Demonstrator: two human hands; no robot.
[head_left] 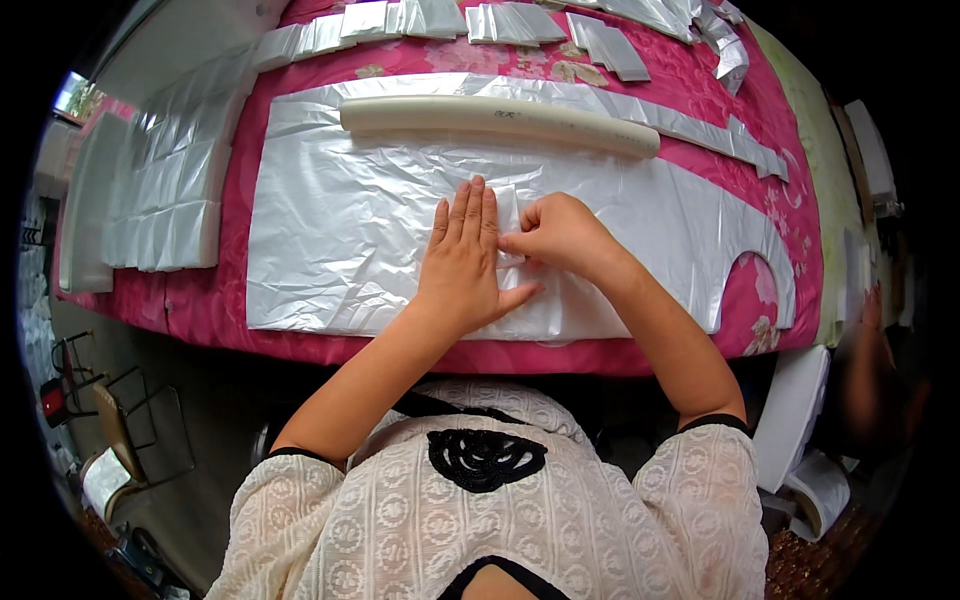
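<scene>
My left hand (462, 258) lies flat, fingers stretched out, on a wide stack of thin white plastic bags (330, 220). Beside its fingertips is a small folded plastic bag (508, 205). My right hand (562, 235) is closed in a pinch at the edge of that folded bag, thumb towards my left hand. Exactly what lies between its fingertips is partly hidden. Across the far part of the stack rests a cream-coloured plastic pipe (480, 115). The right end of the stack has a rounded cut-out, where the tablecloth shows through.
A pink flowered cloth (300, 350) covers the table. Rows of folded plastic packets (170, 190) stand at the left, and more folded packets (515, 22) line the far side. Plastic strips (735, 142) lie at the right. Chairs (120, 435) stand on the floor at left.
</scene>
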